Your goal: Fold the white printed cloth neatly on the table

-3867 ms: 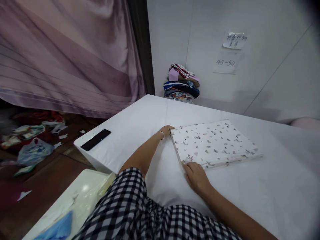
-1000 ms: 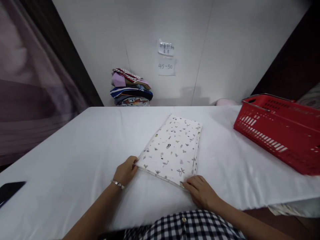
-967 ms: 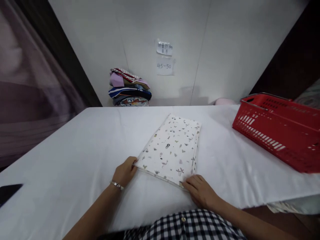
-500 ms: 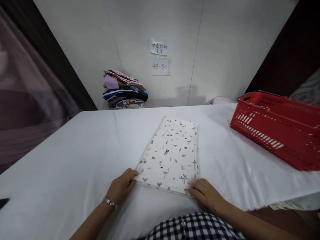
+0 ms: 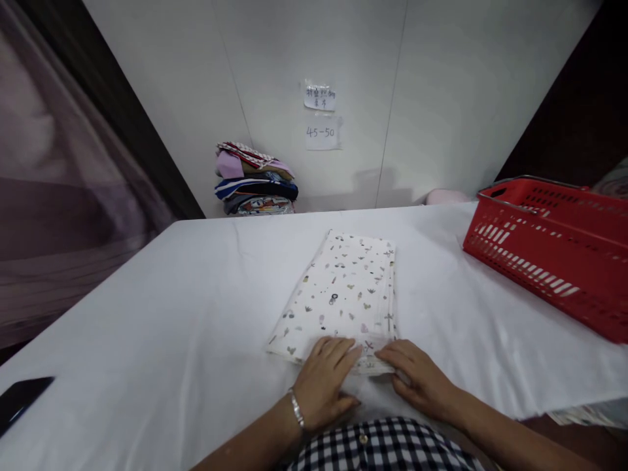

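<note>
A white cloth [image 5: 343, 288] printed with small flamingos, palms and other figures lies folded in a rectangle on the white-covered table. My left hand [image 5: 326, 379], with a silver bracelet on its wrist, rests its outstretched fingers on the cloth's near edge, the thumb apart and off the fabric. At the near right corner my right hand [image 5: 417, 376] is closed on the cloth, fingers on top and thumb lower down. The fabric between the two hands looks slightly raised and blurred. The cloth's near left corner lies flat, beyond my left hand.
A red plastic basket [image 5: 544, 248] with a metal handle stands at the right. Behind the table's far edge is a stack of folded fabrics [image 5: 258, 180] by the wall, below paper signs [image 5: 322, 133]. A dark flat object [image 5: 24, 399] lies at the left edge.
My left hand has let go of the near left corner and moved right along the near edge, onto the cloth beside my right hand. The right hand remains at its corner.
</note>
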`<state>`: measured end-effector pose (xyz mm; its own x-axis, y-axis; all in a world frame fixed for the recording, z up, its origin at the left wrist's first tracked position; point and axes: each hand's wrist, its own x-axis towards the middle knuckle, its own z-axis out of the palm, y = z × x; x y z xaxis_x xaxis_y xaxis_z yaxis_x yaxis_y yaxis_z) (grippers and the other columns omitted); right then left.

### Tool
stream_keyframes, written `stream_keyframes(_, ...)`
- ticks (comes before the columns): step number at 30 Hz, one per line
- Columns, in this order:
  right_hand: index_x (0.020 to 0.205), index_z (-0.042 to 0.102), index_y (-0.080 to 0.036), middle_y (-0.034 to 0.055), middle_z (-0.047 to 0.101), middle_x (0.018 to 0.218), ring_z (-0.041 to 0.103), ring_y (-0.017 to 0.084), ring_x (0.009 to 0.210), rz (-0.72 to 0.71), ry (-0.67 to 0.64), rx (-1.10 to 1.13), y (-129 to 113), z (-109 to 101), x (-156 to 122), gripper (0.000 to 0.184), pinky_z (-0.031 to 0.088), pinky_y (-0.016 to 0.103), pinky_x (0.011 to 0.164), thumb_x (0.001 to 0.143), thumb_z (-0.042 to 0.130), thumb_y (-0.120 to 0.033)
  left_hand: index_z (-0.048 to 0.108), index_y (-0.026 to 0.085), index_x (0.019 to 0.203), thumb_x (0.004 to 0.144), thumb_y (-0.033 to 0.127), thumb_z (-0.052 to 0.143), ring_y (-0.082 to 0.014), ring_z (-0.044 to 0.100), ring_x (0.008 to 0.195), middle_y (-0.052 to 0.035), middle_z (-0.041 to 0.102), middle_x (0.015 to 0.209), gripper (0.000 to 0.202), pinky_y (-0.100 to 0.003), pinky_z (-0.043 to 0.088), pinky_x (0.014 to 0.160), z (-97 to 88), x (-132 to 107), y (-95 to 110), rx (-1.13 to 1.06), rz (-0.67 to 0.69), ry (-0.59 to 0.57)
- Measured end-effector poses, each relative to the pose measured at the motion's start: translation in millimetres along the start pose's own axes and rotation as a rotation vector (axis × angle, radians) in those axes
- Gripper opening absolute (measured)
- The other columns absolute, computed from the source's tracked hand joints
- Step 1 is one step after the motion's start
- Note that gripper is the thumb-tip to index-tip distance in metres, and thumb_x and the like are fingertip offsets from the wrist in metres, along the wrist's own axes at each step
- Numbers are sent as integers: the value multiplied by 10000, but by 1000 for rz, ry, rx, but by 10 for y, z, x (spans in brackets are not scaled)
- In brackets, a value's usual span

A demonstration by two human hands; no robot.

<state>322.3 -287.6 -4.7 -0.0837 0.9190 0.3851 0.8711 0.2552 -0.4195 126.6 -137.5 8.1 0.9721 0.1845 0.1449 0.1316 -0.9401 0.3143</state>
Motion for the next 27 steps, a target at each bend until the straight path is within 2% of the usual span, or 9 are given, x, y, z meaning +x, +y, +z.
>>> stream_keyframes(2, 1252, 398, -222, 82, 583, 1077, 531, 197, 962, 6, 18, 30, -11, -56, 57, 519, 460, 375, 818, 758, 451, -71, 384, 225, 1301, 731, 360, 627, -232, 445, 1169, -70, 504, 1286, 634, -430, 324, 1020, 141, 195, 144, 5, -4, 68)
stream_keyframes(5, 1259, 390, -231, 81, 594, 1052, 547, 201, 923, -9, 64, 51, -33, -112, 121, 520, 462, 387, 801, 765, 454, -84, 507, 175, 1130, 761, 227, 575, -215, 537, 983, -76, 601, 1072, 378, -377, 439, 855, 264, 409, 239, 36, -39, 173)
stream_keyframes(8, 1303, 351, -236, 86, 596, 1059, 555, 211, 932, -28, 117, 66, -25, -151, 134, 535, 462, 402, 808, 791, 459, -123, 561, 187, 938, 778, 163, 515, -200, 559, 814, -44, 617, 862, 169, -344, 463, 710, 242, 489, 238, 39, -35, 227)
stream_keyframes(11, 1362, 284, -226, 105, 569, 1143, 528, 235, 1040, -61, 139, 41, 72, -175, 133, 599, 437, 435, 881, 810, 516, -199, 563, 196, 919, 764, 123, 502, -192, 560, 787, -34, 614, 833, 182, -332, 460, 686, 101, 471, 209, 4, -15, 288)
stream_keyframes(15, 1393, 245, -238, 120, 510, 1258, 460, 256, 1162, -60, 175, -53, 367, -150, 238, 629, 381, 477, 958, 831, 529, -240, 566, 194, 947, 734, 74, 497, -180, 572, 809, -34, 634, 878, 255, -314, 462, 709, -172, 409, 204, -26, 29, 362)
stream_keyframes(19, 1371, 286, -276, 87, 540, 1232, 485, 251, 1139, -44, 240, -56, 708, -81, 453, 561, 369, 495, 967, 848, 489, -266, 578, 194, 943, 739, 79, 483, -155, 586, 778, -22, 651, 859, 253, -273, 462, 669, -521, 288, 210, -39, 35, 423)
stream_keyframes(24, 1219, 474, -302, 58, 620, 1074, 547, 247, 1011, 39, 297, -9, 968, -54, 564, 377, 387, 469, 954, 844, 462, -267, 600, 220, 863, 800, 165, 492, -104, 591, 666, 16, 644, 769, 136, -211, 450, 568, -1213, 117, 269, -41, -51, 560)
stream_keyframes(27, 1139, 530, -288, 55, 632, 1030, 558, 245, 968, 105, 289, 25, 1038, -89, 481, 314, 412, 456, 919, 830, 480, -289, 611, 252, 886, 776, 234, 570, -100, 594, 637, 39, 643, 762, 119, -203, 466, 555, -1610, 51, 288, -12, -121, 714)
